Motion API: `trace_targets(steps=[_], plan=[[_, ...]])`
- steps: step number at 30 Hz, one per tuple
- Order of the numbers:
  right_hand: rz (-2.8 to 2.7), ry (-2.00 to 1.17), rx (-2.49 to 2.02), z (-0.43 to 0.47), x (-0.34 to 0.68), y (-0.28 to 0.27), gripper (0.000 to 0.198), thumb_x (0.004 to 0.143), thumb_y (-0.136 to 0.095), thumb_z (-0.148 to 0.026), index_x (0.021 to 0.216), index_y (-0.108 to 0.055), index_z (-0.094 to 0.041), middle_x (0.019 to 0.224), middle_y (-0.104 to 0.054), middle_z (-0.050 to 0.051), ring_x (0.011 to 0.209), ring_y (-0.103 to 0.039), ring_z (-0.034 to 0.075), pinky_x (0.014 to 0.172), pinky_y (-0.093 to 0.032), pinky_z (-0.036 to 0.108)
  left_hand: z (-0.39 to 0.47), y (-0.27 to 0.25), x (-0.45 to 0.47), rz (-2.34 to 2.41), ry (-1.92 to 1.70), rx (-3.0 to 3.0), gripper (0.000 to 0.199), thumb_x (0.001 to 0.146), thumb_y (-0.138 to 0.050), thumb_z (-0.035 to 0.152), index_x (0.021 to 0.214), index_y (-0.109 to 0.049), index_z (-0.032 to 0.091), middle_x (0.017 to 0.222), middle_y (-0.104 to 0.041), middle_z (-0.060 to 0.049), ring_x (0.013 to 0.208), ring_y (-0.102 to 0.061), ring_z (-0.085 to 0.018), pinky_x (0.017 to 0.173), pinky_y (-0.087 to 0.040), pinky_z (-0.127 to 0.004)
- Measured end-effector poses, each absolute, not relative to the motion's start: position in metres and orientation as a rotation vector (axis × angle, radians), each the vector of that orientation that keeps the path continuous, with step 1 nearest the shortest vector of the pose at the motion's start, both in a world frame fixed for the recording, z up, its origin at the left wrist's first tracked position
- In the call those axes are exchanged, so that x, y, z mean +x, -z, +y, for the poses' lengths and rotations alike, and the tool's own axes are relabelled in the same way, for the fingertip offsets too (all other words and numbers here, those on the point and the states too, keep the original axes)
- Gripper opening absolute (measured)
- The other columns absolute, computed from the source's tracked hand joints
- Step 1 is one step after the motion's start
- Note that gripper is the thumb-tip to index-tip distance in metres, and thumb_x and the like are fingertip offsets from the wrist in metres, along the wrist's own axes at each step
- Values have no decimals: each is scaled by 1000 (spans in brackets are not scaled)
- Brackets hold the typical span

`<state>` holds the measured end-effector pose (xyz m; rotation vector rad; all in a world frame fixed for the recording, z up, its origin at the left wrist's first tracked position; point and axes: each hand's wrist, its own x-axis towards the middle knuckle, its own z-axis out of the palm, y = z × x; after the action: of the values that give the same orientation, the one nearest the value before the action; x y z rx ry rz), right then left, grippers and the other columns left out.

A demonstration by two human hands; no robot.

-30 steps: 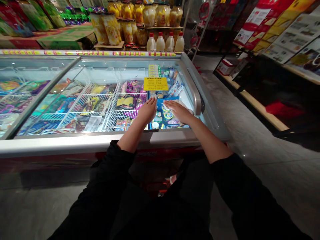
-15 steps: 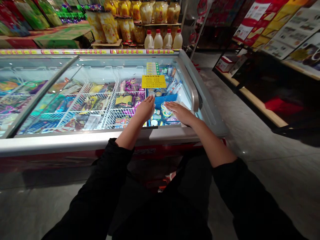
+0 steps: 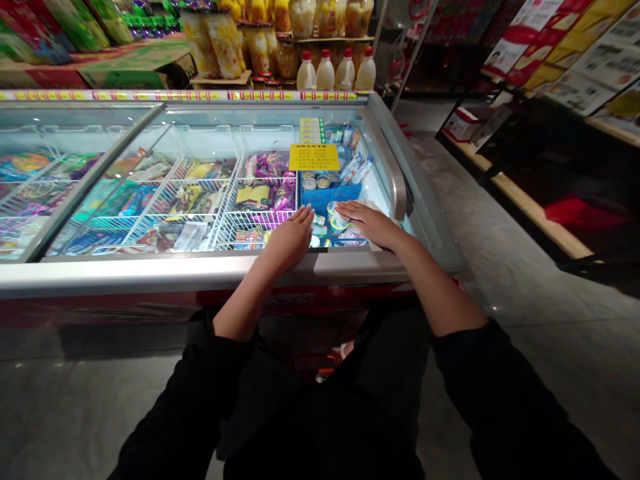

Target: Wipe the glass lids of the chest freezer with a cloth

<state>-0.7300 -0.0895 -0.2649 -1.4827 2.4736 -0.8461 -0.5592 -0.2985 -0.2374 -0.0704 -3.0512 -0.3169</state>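
Basically, a long chest freezer (image 3: 125, 272) with a glass top (image 3: 270, 133) spans the left and middle. Right: a wooden shelf (image 3: 543, 213), with boxes (image 3: 583, 87) stacked above it. Two black sleeves (image 3: 175, 407) come up from the bottom, forearms bare. Inside the freezer, white wire baskets (image 3: 220, 223) hold bagged goods; behind it, glass jars (image 3: 225, 47) stand in rows. Left hand (image 3: 293, 235) is over the front edge, palm down, fingers straight and pressed together, pinching nothing visible. Right hand (image 3: 373, 223), also palm down, is angled inward near the corner; its fingers look extended and close together, nothing seen in the grip. Contact with the glass: can't tell. Blue basket (image 3: 330, 195) sits in the freezer's right end, just beyond the hands. Yellow sign (image 3: 315, 157) above it. Four red-capped bottles (image 3: 325, 72) on the back ledge. Small round tubs (image 3: 339, 224) lie between the hands, below glass level.
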Motion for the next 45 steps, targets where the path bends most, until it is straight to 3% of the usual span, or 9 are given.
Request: trace_targets(steps=[7,14,21,26,29,35,45], plan=[[2612,922,-1386,-115,-725,264,63,97,-46,-4,150,-61,-34,163,-52,-5,158,-40,23,133,-32,56,-288,232,-544,-2982,456,109,52,110,-37,21,160,-49,15,170,-42,-9,158,-40,-24,125,-45,-44],[2427,907,-1494,-84,-719,254,56,98,-53,-8,141,-68,-40,155,-59,-9,153,-48,21,134,-31,54,-289,232,-543,-2961,502,99,51,109,-39,20,158,-52,14,168,-45,-9,157,-42,-24,124,-46,-45],[2484,942,-1432,-97,-717,255,61,96,-51,-2,140,-69,-39,156,-58,-9,155,-45,21,135,-30,55,-288,232,-541,-2939,496,115,51,108,-40,20,157,-53,15,167,-47,-10,155,-45,-25,123,-48,-46],[2232,957,-1483,-74,-697,244,49,99,-58,-12,134,-72,-43,152,-63,-11,154,-46,20,135,-30,52,-288,231,-540,-2941,488,108,51,108,-39,20,156,-54,13,166,-47,-10,155,-46,-24,124,-47,-45],[2267,972,-1433,-60,-701,242,46,99,-59,-14,132,-74,-42,148,-66,-10,152,-49,21,135,-30,52,-287,231,-540,-2934,487,117,51,108,-39,20,156,-54,14,166,-48,-10,154,-46,-24,124,-47,-45],[2435,923,-1401,-83,-703,246,58,96,-51,-6,138,-70,-41,156,-58,-11,156,-43,22,136,-27,53,-286,230,-540,-2932,490,123,51,107,-39,20,155,-55,12,165,-48,-11,154,-47,-26,123,-48,-48],[2366,924,-1385,-55,-702,237,48,97,-62,-11,131,-75,-41,147,-66,-9,151,-50,24,134,-32,55,-288,232,-540,-2900,536,102,51,107,-39,21,155,-57,18,165,-49,-9,154,-48,-26,122,-49,-49]])
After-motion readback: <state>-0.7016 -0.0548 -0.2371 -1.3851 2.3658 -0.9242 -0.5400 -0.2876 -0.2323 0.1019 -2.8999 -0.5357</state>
